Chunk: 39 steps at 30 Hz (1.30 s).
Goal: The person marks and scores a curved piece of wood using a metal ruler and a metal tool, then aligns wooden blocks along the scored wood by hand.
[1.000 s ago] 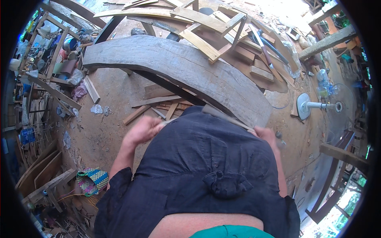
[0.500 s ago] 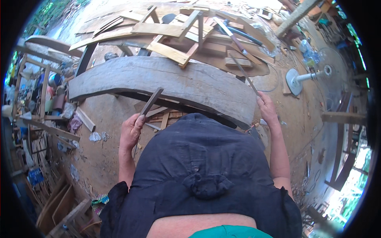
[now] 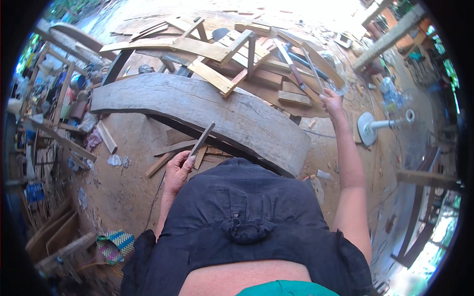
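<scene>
My left hand (image 3: 178, 170) is closed around the lower end of a short dark wooden strip (image 3: 202, 139), which points up and away over the near edge of a broad grey plank (image 3: 197, 101). Farther out to the right, my right hand (image 3: 333, 102) grips a long, thin, pale strip (image 3: 313, 71); its exact kind cannot be made out. That strip slants up and left beside the pile of wood. The thick, curved plank lies crosswise in front of me, raised off the ground, and neither hand touches it.
Planks and joined wooden frames (image 3: 197, 48) are heaped beyond the grey plank, with a long-bladed tool (image 3: 295, 71) among them. A white fan (image 3: 368, 127) lies at the right. Clutter and a wooden rack (image 3: 61, 96) line the left; a woven basket (image 3: 116, 245) sits lower left.
My right hand has moved forward, away from me, with the thin strip, which now points more upright. My left hand has shifted slightly right and nearer with its strip. The view has tilted a little.
</scene>
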### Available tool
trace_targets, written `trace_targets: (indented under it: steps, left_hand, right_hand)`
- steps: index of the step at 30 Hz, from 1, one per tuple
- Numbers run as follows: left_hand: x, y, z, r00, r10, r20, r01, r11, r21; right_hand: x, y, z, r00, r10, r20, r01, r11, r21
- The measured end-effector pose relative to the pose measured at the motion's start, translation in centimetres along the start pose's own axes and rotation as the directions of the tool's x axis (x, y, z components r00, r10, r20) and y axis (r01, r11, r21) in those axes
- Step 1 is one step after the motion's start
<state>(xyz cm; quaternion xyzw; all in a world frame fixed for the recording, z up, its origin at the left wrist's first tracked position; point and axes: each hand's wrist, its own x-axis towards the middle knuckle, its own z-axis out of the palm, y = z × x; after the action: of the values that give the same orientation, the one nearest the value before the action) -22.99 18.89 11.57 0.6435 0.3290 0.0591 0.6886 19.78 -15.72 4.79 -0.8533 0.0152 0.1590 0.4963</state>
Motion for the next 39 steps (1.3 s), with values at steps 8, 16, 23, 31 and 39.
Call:
trace_targets:
  steps: [8, 16, 23, 31, 39]
  left_hand:
    - [-4.6, -0.3, 2.3, 0.978, -0.004, -0.207, 0.001, 1.000, -0.016]
    - [-5.0, 1.6, 3.1, 0.972, 0.055, -0.229, -0.067, 0.997, -0.046]
    - [1.6, 6.3, 4.3, 0.975, 0.149, 0.165, -0.202, 0.903, 0.379]
    - [7.2, 7.4, 7.2, 0.817, 0.135, 0.561, -0.326, 0.910, 0.256]
    - [10.1, 5.5, 7.3, 0.771, 0.083, 0.631, -0.079, 0.996, -0.034]
  right_hand:
    - [11.7, -1.7, 3.5, 0.943, -0.319, -0.088, 0.248, 0.857, -0.451]
    - [4.0, -10.1, 6.6, 0.807, -0.547, 0.221, 0.569, 0.622, -0.538]
    - [-16.6, -14.9, 9.4, 0.187, -0.626, 0.757, 0.941, 0.335, 0.044]
    - [-21.3, -9.3, 10.8, 0.479, -0.581, 0.658, 0.805, 0.590, -0.065]
    - [-25.3, -5.4, 13.0, 0.797, -0.470, 0.378, 0.454, 0.880, 0.138]
